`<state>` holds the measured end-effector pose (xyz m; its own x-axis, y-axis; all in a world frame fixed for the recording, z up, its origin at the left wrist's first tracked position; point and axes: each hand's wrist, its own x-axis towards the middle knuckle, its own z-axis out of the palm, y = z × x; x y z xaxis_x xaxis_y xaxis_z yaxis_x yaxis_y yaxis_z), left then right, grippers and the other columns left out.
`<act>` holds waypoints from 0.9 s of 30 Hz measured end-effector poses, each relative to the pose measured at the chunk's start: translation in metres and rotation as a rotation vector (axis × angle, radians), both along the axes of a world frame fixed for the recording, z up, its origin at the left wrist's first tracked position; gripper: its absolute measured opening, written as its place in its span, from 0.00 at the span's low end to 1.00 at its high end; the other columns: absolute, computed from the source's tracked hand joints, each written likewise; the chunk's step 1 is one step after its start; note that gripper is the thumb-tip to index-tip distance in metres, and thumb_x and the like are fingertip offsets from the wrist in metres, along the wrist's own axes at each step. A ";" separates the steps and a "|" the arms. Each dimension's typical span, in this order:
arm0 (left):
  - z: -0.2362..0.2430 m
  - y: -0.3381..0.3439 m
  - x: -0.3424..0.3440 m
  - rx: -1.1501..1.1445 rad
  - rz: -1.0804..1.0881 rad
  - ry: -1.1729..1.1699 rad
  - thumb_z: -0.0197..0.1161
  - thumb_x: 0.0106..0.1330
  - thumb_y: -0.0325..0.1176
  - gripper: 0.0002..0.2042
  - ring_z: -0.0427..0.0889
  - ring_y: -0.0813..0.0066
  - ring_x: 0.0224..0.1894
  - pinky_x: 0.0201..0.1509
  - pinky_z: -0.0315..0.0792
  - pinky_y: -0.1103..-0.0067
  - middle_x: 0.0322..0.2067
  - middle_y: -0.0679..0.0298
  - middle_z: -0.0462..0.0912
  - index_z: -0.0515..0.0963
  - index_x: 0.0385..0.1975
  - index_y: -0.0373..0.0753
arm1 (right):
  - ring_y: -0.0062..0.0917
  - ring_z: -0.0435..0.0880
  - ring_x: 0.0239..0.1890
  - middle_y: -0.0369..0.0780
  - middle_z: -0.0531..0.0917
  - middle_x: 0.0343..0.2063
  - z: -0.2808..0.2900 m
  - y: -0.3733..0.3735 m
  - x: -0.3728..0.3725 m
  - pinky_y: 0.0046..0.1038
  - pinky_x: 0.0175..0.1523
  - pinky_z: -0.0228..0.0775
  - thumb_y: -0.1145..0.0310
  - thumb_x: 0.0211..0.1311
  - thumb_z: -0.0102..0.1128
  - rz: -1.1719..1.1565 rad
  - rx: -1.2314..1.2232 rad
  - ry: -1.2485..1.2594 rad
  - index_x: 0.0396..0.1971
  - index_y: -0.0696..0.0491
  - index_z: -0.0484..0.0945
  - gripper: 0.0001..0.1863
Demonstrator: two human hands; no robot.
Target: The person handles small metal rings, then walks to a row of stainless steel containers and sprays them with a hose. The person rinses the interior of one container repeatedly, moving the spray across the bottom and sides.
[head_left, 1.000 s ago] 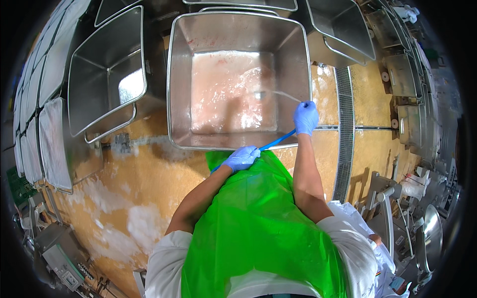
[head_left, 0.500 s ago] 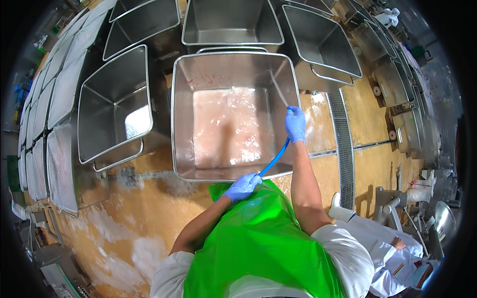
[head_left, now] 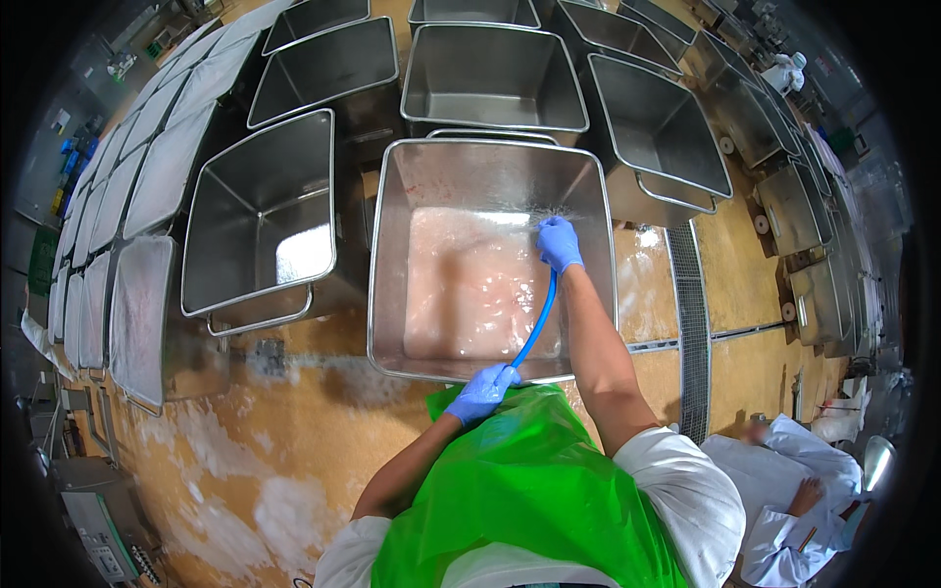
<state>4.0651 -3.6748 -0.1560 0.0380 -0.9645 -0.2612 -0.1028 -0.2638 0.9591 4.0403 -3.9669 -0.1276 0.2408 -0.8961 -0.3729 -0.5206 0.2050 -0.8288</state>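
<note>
A square stainless steel tub (head_left: pixel 387 265) stands before me with cloudy pinkish liquid (head_left: pixel 456 284) over its bottom. Reaching over its right part, my gloved right hand (head_left: pixel 559 243) is closed round the front end of a blue hose (head_left: pixel 539 323). Water sprays from there onto the tub's far right inner wall, where faint reddish marks show at the far left. My gloved left hand (head_left: pixel 482 394), at the near rim by my green apron (head_left: pixel 510 470), is closed on the same hose lower down. The hose's further run is hidden below that hand.
Steel tubs (head_left: pixel 260 216) with bar handles crowd the left, far and right sides. Covered tubs (head_left: pixel 147 294) line the far left. A floor drain grate (head_left: pixel 691 323) runs along the right. At the lower right, a person in white (head_left: pixel 784 500) is close by.
My right hand has moved left and inward over the tub, carrying the hose end. The spray now fans out at the far right wall. The view has shifted, and the person at right has moved.
</note>
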 end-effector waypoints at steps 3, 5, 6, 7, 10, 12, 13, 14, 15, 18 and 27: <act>-0.004 -0.001 0.000 0.038 -0.050 -0.060 0.40 0.67 0.42 0.19 0.75 0.60 0.39 0.48 0.66 0.71 0.34 0.51 0.77 0.74 0.33 0.32 | 0.29 0.77 0.16 0.45 0.78 0.19 -0.006 0.002 0.008 0.29 0.22 0.70 0.68 0.56 0.43 0.031 -0.025 0.069 0.31 0.59 0.72 0.11; -0.013 0.000 -0.001 0.024 -0.074 -0.100 0.38 0.67 0.42 0.20 0.75 0.55 0.40 0.48 0.66 0.69 0.35 0.49 0.76 0.73 0.33 0.33 | 0.26 0.75 0.14 0.43 0.76 0.17 -0.008 0.003 0.013 0.27 0.19 0.68 0.70 0.56 0.44 0.095 -0.076 0.174 0.33 0.58 0.72 0.10; -0.018 0.001 -0.002 0.020 -0.068 -0.103 0.38 0.67 0.42 0.20 0.75 0.55 0.40 0.47 0.66 0.69 0.34 0.49 0.76 0.73 0.32 0.33 | 0.35 0.79 0.20 0.48 0.78 0.21 -0.005 0.006 0.014 0.34 0.26 0.72 0.67 0.56 0.45 0.121 -0.088 0.194 0.34 0.58 0.72 0.11; -0.022 0.002 -0.002 0.015 -0.063 -0.105 0.38 0.67 0.42 0.20 0.75 0.54 0.39 0.46 0.66 0.68 0.34 0.48 0.76 0.74 0.32 0.33 | 0.39 0.79 0.24 0.50 0.78 0.23 -0.006 0.005 0.014 0.37 0.30 0.71 0.66 0.57 0.45 0.144 -0.219 0.254 0.34 0.58 0.72 0.12; -0.026 0.001 -0.002 -0.008 -0.112 -0.138 0.38 0.67 0.42 0.19 0.74 0.53 0.39 0.46 0.66 0.68 0.33 0.48 0.76 0.73 0.32 0.33 | 0.48 0.78 0.34 0.55 0.78 0.29 -0.010 0.004 0.006 0.42 0.42 0.69 0.64 0.57 0.44 0.169 -0.444 0.380 0.36 0.59 0.70 0.14; -0.026 0.001 -0.002 -0.029 -0.127 -0.177 0.37 0.67 0.41 0.19 0.74 0.53 0.39 0.45 0.66 0.68 0.33 0.48 0.76 0.73 0.32 0.33 | 0.51 0.76 0.40 0.57 0.77 0.33 0.004 0.009 0.006 0.42 0.47 0.65 0.63 0.56 0.43 0.156 -0.388 0.373 0.38 0.59 0.69 0.16; -0.025 0.002 -0.001 -0.039 -0.134 -0.197 0.37 0.67 0.41 0.19 0.74 0.53 0.38 0.45 0.66 0.68 0.33 0.48 0.76 0.72 0.32 0.33 | 0.51 0.76 0.39 0.57 0.77 0.33 0.003 0.011 0.006 0.42 0.47 0.66 0.64 0.56 0.43 0.156 -0.386 0.376 0.38 0.60 0.69 0.16; -0.024 0.002 -0.001 -0.042 -0.145 -0.200 0.37 0.66 0.41 0.18 0.74 0.53 0.38 0.45 0.66 0.68 0.33 0.48 0.75 0.72 0.32 0.33 | 0.50 0.76 0.39 0.57 0.77 0.33 0.004 0.012 0.005 0.42 0.47 0.66 0.64 0.56 0.43 0.151 -0.386 0.380 0.38 0.60 0.69 0.16; -0.023 0.002 -0.001 -0.046 -0.156 -0.202 0.37 0.66 0.41 0.18 0.74 0.53 0.38 0.45 0.66 0.68 0.33 0.48 0.75 0.72 0.32 0.33 | 0.50 0.76 0.39 0.57 0.77 0.33 0.003 0.013 0.002 0.43 0.47 0.66 0.64 0.56 0.42 0.147 -0.386 0.385 0.38 0.60 0.69 0.16; -0.022 0.002 -0.001 -0.015 -0.187 -0.195 0.38 0.66 0.39 0.17 0.74 0.53 0.40 0.46 0.66 0.68 0.34 0.48 0.75 0.72 0.33 0.34 | 0.52 0.76 0.37 0.58 0.77 0.33 -0.006 0.011 -0.004 0.44 0.46 0.66 0.63 0.59 0.41 0.128 -0.367 0.397 0.37 0.60 0.68 0.15; -0.025 0.005 0.002 -0.103 -0.243 -0.260 0.38 0.66 0.38 0.15 0.74 0.51 0.40 0.46 0.67 0.68 0.35 0.49 0.75 0.70 0.34 0.35 | 0.49 0.78 0.33 0.57 0.78 0.31 -0.021 0.000 -0.012 0.40 0.40 0.71 0.61 0.59 0.42 -0.017 -0.256 0.247 0.36 0.61 0.68 0.16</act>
<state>4.0674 -3.6694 -0.1813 -0.1433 -0.9742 -0.1745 -0.3942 -0.1055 0.9130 4.0282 -3.9666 -0.1490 0.1557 -0.9711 -0.1806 -0.7099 0.0171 -0.7041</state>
